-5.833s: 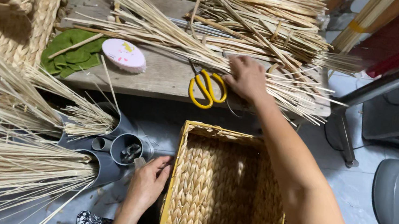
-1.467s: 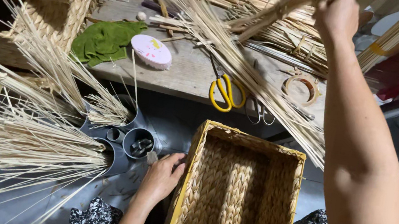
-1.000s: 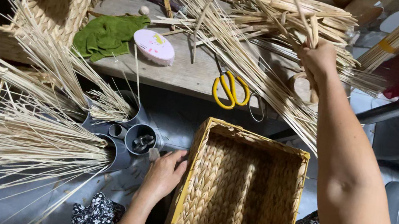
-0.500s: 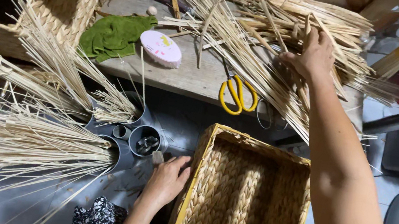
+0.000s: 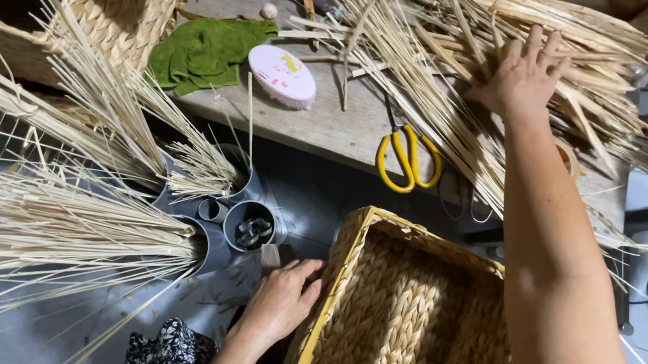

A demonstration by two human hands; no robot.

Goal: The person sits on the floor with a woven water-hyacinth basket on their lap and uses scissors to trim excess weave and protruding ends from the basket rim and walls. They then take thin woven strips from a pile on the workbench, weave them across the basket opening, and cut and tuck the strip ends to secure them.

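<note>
From the head camera, the right hand (image 5: 525,71) reaches far out over the wooden worktop (image 5: 334,126) and lies palm down on a heap of pale reed stalks (image 5: 450,71), fingers spread and flat. Its grip is open, pressing on the stalks rather than closing round any. The stalks lie directly beneath the palm and fan out past it on both sides, some hanging over the worktop's near edge. Yellow-handled scissors (image 5: 408,157) lie just nearside of the hand, a pink oval case (image 5: 281,75) and a green cloth (image 5: 205,50) further left. Nearer the body, the left hand (image 5: 281,299) rests against the outer left wall of a woven basket (image 5: 403,338), fingers loosely curled at its rim, thumb side hidden.
</note>
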